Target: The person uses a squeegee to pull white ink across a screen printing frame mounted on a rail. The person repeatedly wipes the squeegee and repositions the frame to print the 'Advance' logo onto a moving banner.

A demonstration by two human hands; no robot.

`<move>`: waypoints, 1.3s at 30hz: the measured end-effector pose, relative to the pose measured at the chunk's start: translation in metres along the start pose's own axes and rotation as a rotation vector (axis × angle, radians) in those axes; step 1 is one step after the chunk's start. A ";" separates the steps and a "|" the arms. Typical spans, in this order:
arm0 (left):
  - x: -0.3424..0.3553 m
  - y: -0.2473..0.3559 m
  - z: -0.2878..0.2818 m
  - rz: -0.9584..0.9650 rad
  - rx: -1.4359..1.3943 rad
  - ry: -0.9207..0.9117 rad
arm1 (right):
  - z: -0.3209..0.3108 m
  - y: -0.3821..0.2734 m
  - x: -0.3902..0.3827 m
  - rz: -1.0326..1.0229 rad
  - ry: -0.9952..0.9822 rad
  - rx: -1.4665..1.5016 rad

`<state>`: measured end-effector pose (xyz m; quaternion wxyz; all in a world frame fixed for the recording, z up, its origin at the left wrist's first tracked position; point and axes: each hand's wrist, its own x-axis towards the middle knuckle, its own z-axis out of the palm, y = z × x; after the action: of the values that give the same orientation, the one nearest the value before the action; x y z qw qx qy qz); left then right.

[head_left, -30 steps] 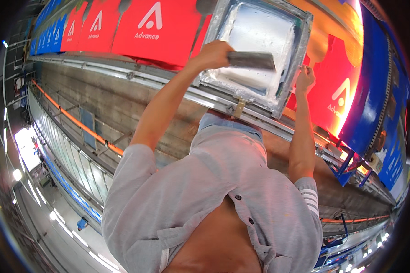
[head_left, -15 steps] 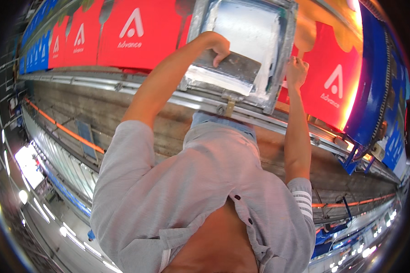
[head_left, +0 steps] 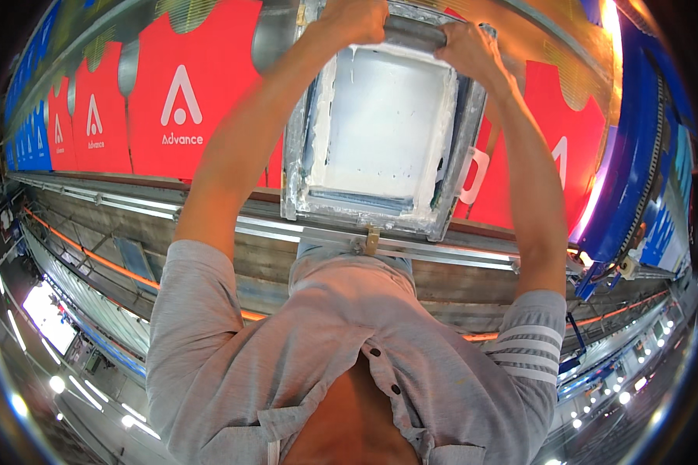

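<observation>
A metal-framed printing screen lies in front of me over a row of red fabric panels. White ink is smeared along the edges of its pale mesh. At the far end of the screen, a dark squeegee lies crosswise. My left hand is closed round its left end, partly cut off by the picture's top edge. My right hand grips the right end, fingers bent over it. The squeegee's lower edge is at the far margin of the mesh.
Red sleeveless fabric panels with white prints line the long table to the left, with blue ones beyond. Another red panel lies right of the screen. A metal rail runs along the near edge. Blue machinery stands at right.
The squeegee has moved from the screen's near part to its far end. My right hand has left the area beside the frame's right side and taken hold of the squeegee with my left.
</observation>
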<state>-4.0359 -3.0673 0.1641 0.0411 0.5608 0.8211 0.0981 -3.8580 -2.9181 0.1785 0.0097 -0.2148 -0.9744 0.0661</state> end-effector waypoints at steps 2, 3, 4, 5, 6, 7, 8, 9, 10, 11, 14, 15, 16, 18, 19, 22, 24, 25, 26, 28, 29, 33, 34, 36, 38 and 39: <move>0.006 -0.006 0.008 0.011 0.033 0.001 | 0.009 0.003 0.008 -0.012 0.027 0.014; 0.005 -0.007 0.014 0.016 0.050 0.000 | 0.015 0.003 0.008 -0.017 0.041 0.020; 0.003 -0.004 0.018 0.014 0.049 0.005 | 0.024 0.004 0.003 -0.034 0.108 0.029; -0.007 -0.001 0.021 0.005 0.056 0.009 | 0.031 0.000 -0.002 -0.044 0.124 0.019; -0.019 0.003 0.024 -0.004 0.063 0.012 | 0.037 -0.005 -0.012 -0.054 0.140 0.008; -0.036 0.008 0.026 -0.009 0.051 -0.012 | 0.040 -0.013 -0.027 -0.066 0.153 -0.001; -0.051 0.013 0.030 -0.012 0.042 -0.027 | 0.047 -0.018 -0.041 -0.057 0.163 -0.004; -0.068 0.019 0.035 -0.015 0.034 -0.043 | 0.056 -0.024 -0.058 -0.081 0.164 0.005; -0.089 0.023 0.042 -0.016 0.020 -0.061 | 0.064 -0.031 -0.079 -0.107 0.170 0.015; -0.109 0.028 0.050 -0.012 0.005 -0.077 | 0.075 -0.038 -0.098 -0.130 0.178 0.021; -0.180 0.048 0.074 -0.068 -0.065 -0.147 | 0.099 -0.068 -0.163 -0.187 0.186 0.060; -0.204 0.050 0.090 -0.050 -0.075 -0.100 | 0.107 -0.077 -0.183 -0.204 0.186 0.052; -0.228 0.055 0.101 -0.041 -0.106 -0.078 | 0.118 -0.086 -0.205 -0.195 0.186 0.078; -0.262 0.063 0.113 -0.022 -0.172 -0.032 | 0.135 -0.099 -0.236 -0.180 0.186 0.128; -0.262 0.065 0.109 -0.025 -0.150 -0.094 | 0.134 -0.099 -0.238 -0.171 0.152 0.132; -0.238 0.058 0.095 -0.014 -0.124 -0.170 | 0.128 -0.092 -0.226 -0.139 0.093 0.132; -0.201 0.047 0.080 -0.008 -0.086 -0.112 | 0.115 -0.076 -0.184 -0.107 0.117 0.116; -0.178 0.038 0.073 0.002 -0.065 -0.069 | 0.105 -0.066 -0.160 -0.148 0.159 0.068; -0.152 0.027 0.072 0.017 -0.045 -0.027 | 0.099 -0.055 -0.133 -0.185 0.203 0.019; -0.098 0.012 0.058 0.029 0.006 0.053 | 0.082 -0.034 -0.081 -0.171 0.231 -0.067; -0.076 0.006 0.047 0.036 0.036 0.072 | 0.071 -0.027 -0.058 -0.152 0.226 -0.067; -0.015 -0.023 0.052 0.041 0.108 0.149 | 0.058 -0.007 -0.003 -0.070 0.181 -0.055; -0.016 -0.021 0.049 -0.002 0.096 0.065 | 0.053 -0.012 -0.006 -0.066 0.145 -0.047; -0.042 -0.003 0.044 0.009 0.053 0.018 | 0.066 -0.014 -0.023 -0.170 0.202 -0.076; -0.076 0.009 0.052 -0.017 0.078 0.011 | 0.087 -0.024 -0.054 -0.201 0.272 -0.049; -0.096 0.016 0.061 -0.027 0.035 -0.028 | 0.093 -0.031 -0.076 -0.204 0.235 -0.047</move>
<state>-3.9752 -3.1438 0.1037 0.0443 0.5517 0.8295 0.0753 -3.8063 -2.9893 0.0917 0.1252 -0.1212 -0.9846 0.0163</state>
